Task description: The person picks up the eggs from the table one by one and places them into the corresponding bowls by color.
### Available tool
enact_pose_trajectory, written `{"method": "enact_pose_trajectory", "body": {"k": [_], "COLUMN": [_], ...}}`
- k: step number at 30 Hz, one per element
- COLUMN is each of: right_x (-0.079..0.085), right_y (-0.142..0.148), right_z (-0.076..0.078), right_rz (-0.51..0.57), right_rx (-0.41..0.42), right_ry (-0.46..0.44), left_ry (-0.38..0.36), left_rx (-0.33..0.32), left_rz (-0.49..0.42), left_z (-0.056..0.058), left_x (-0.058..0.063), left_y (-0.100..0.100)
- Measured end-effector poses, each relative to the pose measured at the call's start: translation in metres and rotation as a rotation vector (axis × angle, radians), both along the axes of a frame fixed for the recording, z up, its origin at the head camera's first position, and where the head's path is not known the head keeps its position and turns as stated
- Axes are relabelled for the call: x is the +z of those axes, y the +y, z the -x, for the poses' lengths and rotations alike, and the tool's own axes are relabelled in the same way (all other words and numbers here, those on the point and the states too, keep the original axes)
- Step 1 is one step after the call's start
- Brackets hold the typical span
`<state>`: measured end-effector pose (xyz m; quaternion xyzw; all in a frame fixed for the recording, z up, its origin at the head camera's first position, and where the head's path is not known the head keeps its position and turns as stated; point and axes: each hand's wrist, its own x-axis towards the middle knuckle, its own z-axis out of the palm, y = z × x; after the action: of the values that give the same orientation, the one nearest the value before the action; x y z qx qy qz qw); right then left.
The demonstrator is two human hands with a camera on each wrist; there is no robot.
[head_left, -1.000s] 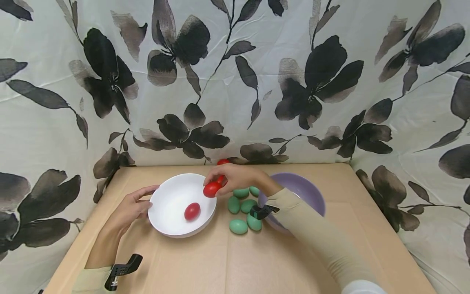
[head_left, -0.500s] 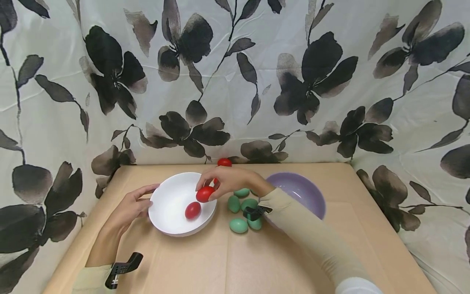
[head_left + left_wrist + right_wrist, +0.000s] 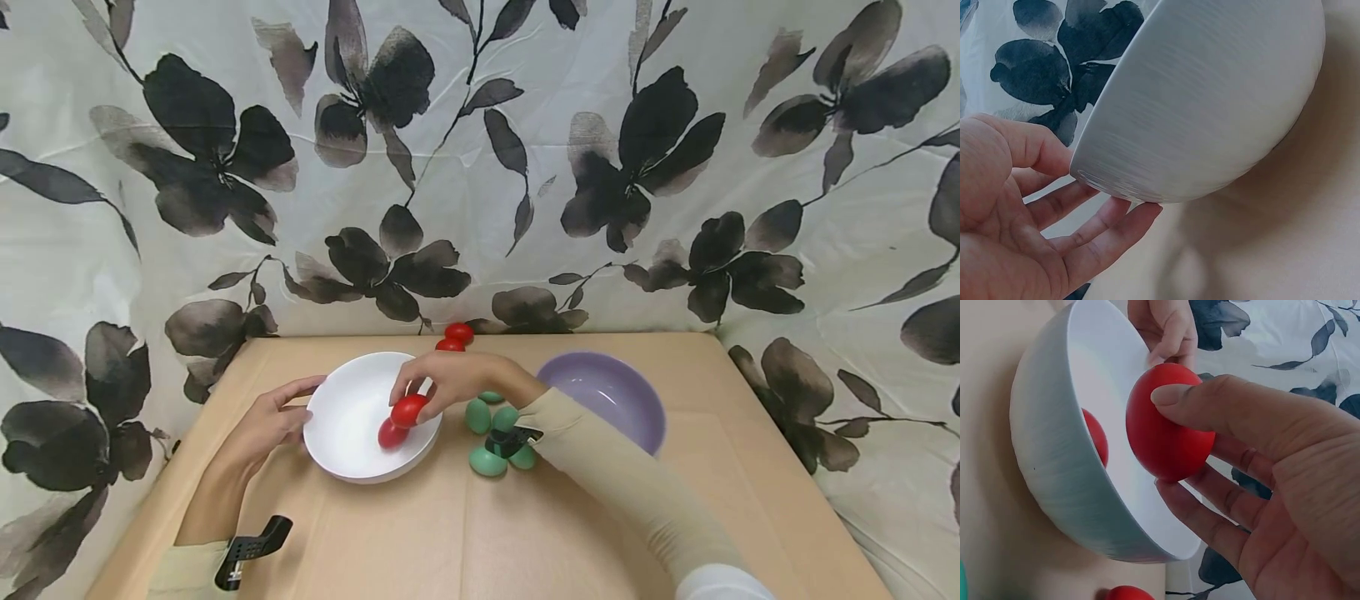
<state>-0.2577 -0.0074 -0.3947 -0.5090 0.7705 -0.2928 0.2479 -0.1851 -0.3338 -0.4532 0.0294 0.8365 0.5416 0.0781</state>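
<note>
My left hand (image 3: 268,423) grips the white bowl (image 3: 341,417) at its left rim. In the left wrist view the thumb lies at the bowl's edge and the fingertips touch its outer wall. Over the bowl, my right hand (image 3: 459,377) pinches a red egg (image 3: 1169,422) between thumb and fingers. Another red egg (image 3: 391,435) lies inside the bowl, just below the held one; in the right wrist view the bowl's wall partly hides it.
Several green eggs (image 3: 487,461) lie between the white bowl and a purple bowl (image 3: 633,400), some hidden by my right arm. Red eggs (image 3: 459,333) sit near the table's back edge, before a floral cloth (image 3: 525,208). Bare table (image 3: 375,542) is at the front.
My right hand has moved left and slightly down with the red egg, from the bowl's right rim to above its inside. My left hand stays at the rim.
</note>
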Motion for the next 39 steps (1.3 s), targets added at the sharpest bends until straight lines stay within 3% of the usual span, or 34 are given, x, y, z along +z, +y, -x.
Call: {"method": "enact_pose_trajectory", "body": {"k": [9,24,39], "right_x": [-0.003,-0.012,-0.019], "right_y": [-0.011,-0.028,-0.035], "right_z": [-0.009,-0.002,-0.007], "right_rz": [-0.026,-0.115,-0.188], "right_rx": [0.005,-0.008,-0.02], "right_ry": [-0.03,0.01,0.038], "left_ry": [-0.02,-0.021,-0.004], "left_rx": [-0.018,-0.043,-0.026], "left_rz": [-0.025,-0.025,-0.005], "left_z": [-0.001,0.012,0.007], "left_x": [0.003,0.001,-0.001], "left_y": [-0.005,-0.013,-0.011]}}
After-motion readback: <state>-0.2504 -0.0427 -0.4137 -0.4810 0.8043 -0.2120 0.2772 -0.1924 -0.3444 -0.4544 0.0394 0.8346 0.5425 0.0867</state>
